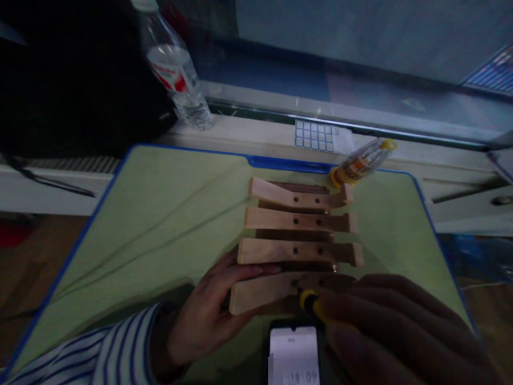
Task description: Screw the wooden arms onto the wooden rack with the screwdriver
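Observation:
Several curved wooden pieces (300, 251), each with two dark holes, lie in a row across darker wooden strips. My left hand (216, 299) grips the nearest wooden piece (260, 295) by its left end, fingers behind it and thumb in front. In my right hand (393, 326) is a yellow and black screwdriver (308, 301), its tip at the left hole of that same piece. Whether the tip sits on a screw inside the hole is too dark to make out. My right hand hides part of the piece's right end.
A lit phone (294, 347) lies close in front of the wood. Behind stand a clear tube with yellow ends (363, 162) and a water bottle (176, 75). A card with a blue grid (315, 136) rests on the sill. The green table (160, 214) has a blue edge.

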Tool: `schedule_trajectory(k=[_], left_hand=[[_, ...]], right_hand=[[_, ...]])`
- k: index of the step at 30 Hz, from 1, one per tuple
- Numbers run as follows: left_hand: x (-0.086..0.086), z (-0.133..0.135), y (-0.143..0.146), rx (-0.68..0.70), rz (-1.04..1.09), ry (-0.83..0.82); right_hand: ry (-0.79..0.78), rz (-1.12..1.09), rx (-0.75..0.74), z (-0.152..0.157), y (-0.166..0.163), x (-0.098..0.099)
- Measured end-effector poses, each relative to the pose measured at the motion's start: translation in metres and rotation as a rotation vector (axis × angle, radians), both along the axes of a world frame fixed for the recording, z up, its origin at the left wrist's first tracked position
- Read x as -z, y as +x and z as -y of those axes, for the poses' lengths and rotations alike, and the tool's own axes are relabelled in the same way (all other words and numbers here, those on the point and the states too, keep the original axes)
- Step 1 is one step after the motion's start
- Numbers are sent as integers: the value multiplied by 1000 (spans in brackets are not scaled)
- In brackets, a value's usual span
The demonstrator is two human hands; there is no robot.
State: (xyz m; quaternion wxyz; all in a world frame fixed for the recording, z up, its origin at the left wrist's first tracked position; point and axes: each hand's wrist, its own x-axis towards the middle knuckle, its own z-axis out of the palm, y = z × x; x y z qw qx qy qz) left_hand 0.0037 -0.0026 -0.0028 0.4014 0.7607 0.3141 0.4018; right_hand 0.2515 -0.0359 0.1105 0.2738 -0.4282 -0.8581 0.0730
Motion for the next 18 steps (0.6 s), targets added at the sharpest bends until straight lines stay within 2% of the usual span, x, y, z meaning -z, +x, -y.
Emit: schedule_trajectory(k=[2, 7, 18], left_hand=[[-1, 0, 2, -45, -30, 29], [-1, -2, 7, -123, -17, 86], [4, -6, 10, -187, -54, 116]], right_hand=[[24, -1, -101, -5, -5, -5], [-27, -49, -178, -13, -10, 1], [14, -6, -102, -21, -8, 9]])
